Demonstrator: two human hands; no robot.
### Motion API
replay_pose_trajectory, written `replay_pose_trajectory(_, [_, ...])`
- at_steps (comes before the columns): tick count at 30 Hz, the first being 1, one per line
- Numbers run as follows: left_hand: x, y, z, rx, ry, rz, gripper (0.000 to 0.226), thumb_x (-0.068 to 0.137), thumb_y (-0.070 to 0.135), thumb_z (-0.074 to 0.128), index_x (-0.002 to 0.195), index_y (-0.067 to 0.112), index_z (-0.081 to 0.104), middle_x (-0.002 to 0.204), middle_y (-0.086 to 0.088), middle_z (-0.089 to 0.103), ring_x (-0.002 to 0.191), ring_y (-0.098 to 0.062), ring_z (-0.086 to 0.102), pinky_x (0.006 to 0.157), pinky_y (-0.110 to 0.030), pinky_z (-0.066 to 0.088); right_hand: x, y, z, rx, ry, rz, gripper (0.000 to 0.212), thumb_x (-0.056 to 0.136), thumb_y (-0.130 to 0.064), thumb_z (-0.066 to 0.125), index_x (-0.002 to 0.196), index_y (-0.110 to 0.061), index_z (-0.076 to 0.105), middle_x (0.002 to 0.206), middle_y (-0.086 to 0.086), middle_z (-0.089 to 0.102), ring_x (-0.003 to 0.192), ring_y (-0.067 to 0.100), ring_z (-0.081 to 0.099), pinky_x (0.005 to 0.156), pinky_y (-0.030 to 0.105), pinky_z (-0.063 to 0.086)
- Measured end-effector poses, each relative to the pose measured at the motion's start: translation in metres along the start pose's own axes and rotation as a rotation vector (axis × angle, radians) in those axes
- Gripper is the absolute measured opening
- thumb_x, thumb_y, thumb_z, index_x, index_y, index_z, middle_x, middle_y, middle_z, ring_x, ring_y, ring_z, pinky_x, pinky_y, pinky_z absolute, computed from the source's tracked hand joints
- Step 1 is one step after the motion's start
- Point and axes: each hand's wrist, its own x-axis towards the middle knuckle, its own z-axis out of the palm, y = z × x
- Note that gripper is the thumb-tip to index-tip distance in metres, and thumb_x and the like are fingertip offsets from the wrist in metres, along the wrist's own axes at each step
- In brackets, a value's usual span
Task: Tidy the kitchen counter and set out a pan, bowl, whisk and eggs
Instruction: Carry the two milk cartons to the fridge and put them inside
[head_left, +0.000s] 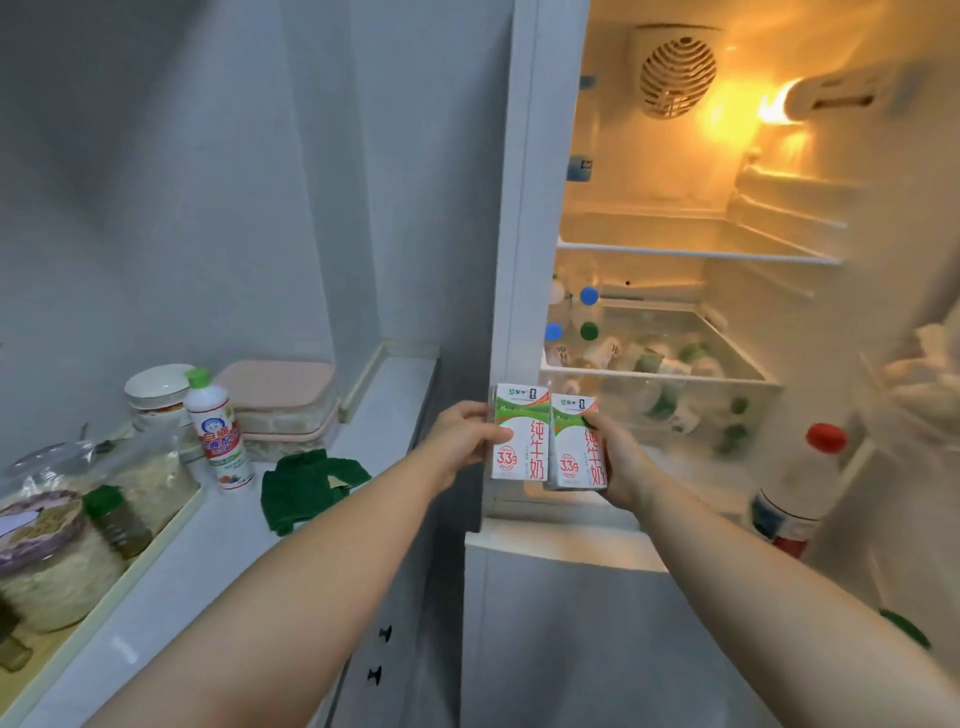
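Plainly, your left hand (462, 447) gripped one milk carton (519, 436) by its side edge, and your right hand (621, 462) curled round a second carton (574, 447). The two stood upright and touching between your hands, at the mouth of the open fridge (524, 208). They looked light and stiff, but coated card is probably slick and dents if squeezed, so a hold across the flat faces seemed best. Just beyond your right hand, the clear drawer (660, 382) held bottles with blue and green caps, lying down. Further right, a red-capped bottle (800, 483) stood in the door shelf. Left of your left hand, on the worktop (374, 415), lay a green cloth (311, 488) and pink-lidded boxes (280, 395), whose contents I could not tell. No pan, bowl, whisk or eggs showed.
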Motion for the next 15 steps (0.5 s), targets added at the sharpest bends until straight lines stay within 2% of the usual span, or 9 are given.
replay_pose_trajectory(4, [0.004, 0.012, 0.030, 0.040, -0.031, 0.021, 0.035, 0.082, -0.003, 0.066, 0.109, 0.012, 0.052, 0.106, -0.010, 0.068, 0.091, -0.025, 0.069, 0.080, -0.038, 0.057, -0.004, -0.012, -0.020, 0.013, 0.103, -0.062, 0.024, 0.097, -0.035, 0.047, 0.098, -0.016, 0.061, 0.075, 0.006, 0.073, 0.061, 0.020, 0.070, 0.072, 0.038, 0.055])
replay_pose_trajectory(8, [0.009, 0.017, 0.057, 0.123, 0.003, 0.057, 0.037, 0.080, -0.001, 0.070, 0.109, 0.012, 0.050, 0.109, -0.010, 0.065, 0.091, -0.025, 0.068, 0.076, -0.036, 0.057, -0.006, -0.019, -0.033, 0.054, 0.239, -0.175, 0.027, 0.096, -0.033, 0.050, 0.107, -0.013, 0.064, 0.094, 0.011, 0.072, 0.077, 0.025, 0.070, 0.069, 0.039, 0.056])
replay_pose_trajectory(11, [0.012, 0.021, 0.072, 0.186, 0.040, 0.098, 0.040, 0.079, 0.004, 0.072, 0.112, 0.010, 0.050, 0.112, -0.009, 0.064, 0.095, -0.025, 0.068, 0.081, -0.040, 0.057, -0.010, -0.027, -0.042, 0.089, 0.360, -0.262, 0.016, 0.095, -0.026, 0.053, 0.095, -0.013, 0.063, 0.076, 0.003, 0.070, 0.064, 0.020, 0.067, 0.062, 0.035, 0.056])
replay_pose_trajectory(15, [0.014, 0.026, 0.092, 0.256, 0.087, 0.183, 0.036, 0.080, 0.004, 0.071, 0.109, 0.013, 0.050, 0.103, -0.003, 0.061, 0.094, -0.021, 0.065, 0.077, -0.032, 0.055, -0.004, -0.029, -0.049, 0.054, 0.506, -0.348, 0.019, 0.094, -0.030, 0.057, 0.089, -0.012, 0.058, 0.081, 0.007, 0.067, 0.069, 0.023, 0.063, 0.076, 0.042, 0.054])
